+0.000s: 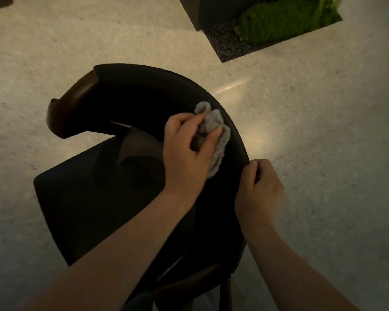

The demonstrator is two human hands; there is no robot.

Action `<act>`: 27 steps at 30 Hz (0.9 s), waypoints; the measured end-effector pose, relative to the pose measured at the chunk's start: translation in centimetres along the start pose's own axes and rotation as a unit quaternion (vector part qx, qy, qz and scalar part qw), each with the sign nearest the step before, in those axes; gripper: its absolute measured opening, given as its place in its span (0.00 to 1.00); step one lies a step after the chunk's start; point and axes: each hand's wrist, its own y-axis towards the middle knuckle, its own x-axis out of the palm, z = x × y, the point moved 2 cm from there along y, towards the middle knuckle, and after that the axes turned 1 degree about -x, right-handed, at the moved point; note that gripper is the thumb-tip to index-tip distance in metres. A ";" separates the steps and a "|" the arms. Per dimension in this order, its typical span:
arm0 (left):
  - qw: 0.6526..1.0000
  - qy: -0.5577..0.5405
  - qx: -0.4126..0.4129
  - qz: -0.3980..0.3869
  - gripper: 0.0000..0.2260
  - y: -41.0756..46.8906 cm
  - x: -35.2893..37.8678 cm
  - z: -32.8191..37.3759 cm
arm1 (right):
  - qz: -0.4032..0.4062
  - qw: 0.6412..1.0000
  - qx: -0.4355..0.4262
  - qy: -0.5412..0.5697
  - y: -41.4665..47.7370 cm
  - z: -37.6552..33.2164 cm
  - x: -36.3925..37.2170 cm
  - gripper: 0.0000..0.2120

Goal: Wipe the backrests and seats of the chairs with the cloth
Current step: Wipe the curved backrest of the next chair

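From the left hand [184, 153] clutching the cloth [214, 125], the backrest [155, 86] curves toward 10 o'clock (right hand [261, 189] grips its rim).

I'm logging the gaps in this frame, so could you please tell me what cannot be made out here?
Head view throughout.
- Chair legs: hidden beneath the seat and backrest.
- Part of the cloth: covered by the left hand holding it.
- Fingertips of the right hand: tucked out of sight at the backrest rim.
- The planter: cut off by the top edge.
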 end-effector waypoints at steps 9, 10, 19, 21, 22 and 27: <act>0.993 0.118 -0.003 -0.009 0.13 3.4 3.4 2.4 | -0.007 1.000 -0.004 -0.014 0.1 0.0 0.0 0.11; 0.993 0.121 -0.007 -0.010 0.11 3.7 3.5 2.4 | -0.007 1.000 -0.003 -0.011 0.1 -0.1 0.0 0.11; 0.982 0.060 -0.147 0.100 0.08 3.2 0.3 -2.0 | -0.015 1.000 -0.009 0.010 0.1 0.1 0.0 0.10; 0.978 0.073 -0.173 0.086 0.08 1.7 -0.5 -3.3 | -0.014 1.000 -0.017 0.015 0.1 0.1 0.0 0.11; 0.979 0.072 -0.168 0.090 0.08 1.1 -0.7 -3.5 | -0.011 1.000 -0.020 0.016 0.1 0.0 0.1 0.12; 0.990 0.032 -0.057 0.127 0.09 1.4 0.9 -0.7 | -0.007 1.000 -0.023 0.014 0.1 0.1 0.1 0.12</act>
